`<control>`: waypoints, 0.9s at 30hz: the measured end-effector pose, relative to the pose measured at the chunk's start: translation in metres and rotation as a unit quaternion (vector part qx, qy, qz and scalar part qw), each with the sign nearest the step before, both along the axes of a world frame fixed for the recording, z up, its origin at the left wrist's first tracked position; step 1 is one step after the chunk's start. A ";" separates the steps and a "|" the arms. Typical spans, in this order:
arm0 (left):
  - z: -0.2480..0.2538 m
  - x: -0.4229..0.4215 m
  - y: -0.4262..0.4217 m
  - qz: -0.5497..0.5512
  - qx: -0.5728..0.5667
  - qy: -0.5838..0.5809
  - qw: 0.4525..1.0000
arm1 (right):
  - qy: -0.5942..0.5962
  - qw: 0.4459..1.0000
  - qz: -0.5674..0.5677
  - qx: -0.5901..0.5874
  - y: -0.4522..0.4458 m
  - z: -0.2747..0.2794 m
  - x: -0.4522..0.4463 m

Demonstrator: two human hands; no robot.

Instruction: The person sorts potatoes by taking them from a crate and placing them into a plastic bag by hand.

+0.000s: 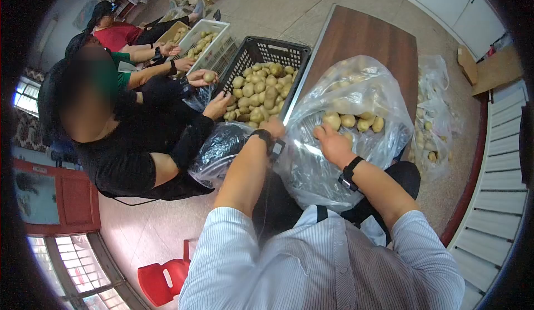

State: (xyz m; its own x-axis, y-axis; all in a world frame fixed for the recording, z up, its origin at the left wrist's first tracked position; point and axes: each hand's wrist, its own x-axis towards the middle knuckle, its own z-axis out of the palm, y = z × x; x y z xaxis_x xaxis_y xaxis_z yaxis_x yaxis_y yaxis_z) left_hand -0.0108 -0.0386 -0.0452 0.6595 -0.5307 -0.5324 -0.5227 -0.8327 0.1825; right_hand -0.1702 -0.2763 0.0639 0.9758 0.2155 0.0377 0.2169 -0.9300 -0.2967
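- Plastic bag (311, 182), see-through, spread over the near end of the table and the person's lap.
- Potatoes (347, 121), several, inside the bag, towards its far side.
- Right hand (334, 143), at the bag just beside these potatoes; fingers bent, whether gripping anything cannot be told. Dark watch (347, 176) at the wrist.
- Left hand (272, 126), by the near corner of the crate; fingers partly hidden, their spread or hold cannot be told.
- Black crate (300, 50), slotted, left of the table, with a heap of loose potatoes (270, 87).
- Brown table (367, 43), wood-grained top.
- Co-worker (139, 121) in black, one hand (197, 79) holding a single potato (209, 77), the other (218, 105) at the heap.
- White crate (222, 28), potatoes within, beyond the black one.
- Red stool (167, 276), on the floor.
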 end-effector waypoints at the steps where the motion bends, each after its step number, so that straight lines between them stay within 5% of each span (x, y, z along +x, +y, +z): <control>1: -0.009 0.000 0.001 0.013 0.007 -0.024 1.000 | -0.018 1.000 0.005 -0.006 0.000 -0.001 -0.002; 5: 0.005 0.001 0.000 0.000 -0.017 -0.027 1.000 | -0.028 0.999 0.009 -0.022 0.002 -0.005 -0.002; 7: 0.106 -0.026 -0.016 0.164 -0.025 0.042 0.985 | -0.001 0.998 0.030 -0.054 0.002 -0.006 -0.001; 8: 0.123 -0.028 -0.015 -0.030 0.065 -0.006 0.997 | 0.000 0.998 0.026 -0.055 0.002 -0.006 -0.001; 9: 0.118 -0.027 -0.011 -0.034 0.065 -0.005 0.997 | -0.023 0.998 0.030 -0.048 0.001 -0.008 -0.002; 10: 0.103 -0.025 -0.006 0.118 -0.048 -0.009 0.992 | -0.046 0.997 0.034 -0.042 0.001 -0.010 -0.003; 13: 0.071 -0.014 0.000 0.356 -0.265 -0.033 0.895 | -0.034 0.997 0.034 -0.060 0.002 -0.019 -0.001; 17: 0.101 -0.025 -0.011 0.394 -0.352 0.026 0.848 | -0.005 0.999 0.031 -0.043 0.001 -0.023 -0.001; 23: 0.139 -0.049 -0.025 0.400 -0.372 0.213 0.810 | -0.027 0.976 0.032 0.212 -0.001 -0.016 -0.001; 25: 0.156 -0.060 -0.029 0.383 -0.361 0.208 0.825 | 0.016 0.947 -0.060 0.314 0.000 -0.012 0.002; 27: 0.142 -0.058 -0.030 0.354 -0.372 0.259 0.818 | 0.183 0.903 -0.169 0.351 0.011 0.028 0.007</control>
State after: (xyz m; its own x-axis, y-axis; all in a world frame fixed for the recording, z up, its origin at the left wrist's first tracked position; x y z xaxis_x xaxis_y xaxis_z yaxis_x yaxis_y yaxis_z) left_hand -0.0689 -0.0681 0.0971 0.7293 -0.4178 -0.5418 0.3507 -0.4517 0.8204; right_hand -0.1629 -0.2658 0.0915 0.9562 -0.0478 -0.2887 -0.2756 -0.4792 -0.8333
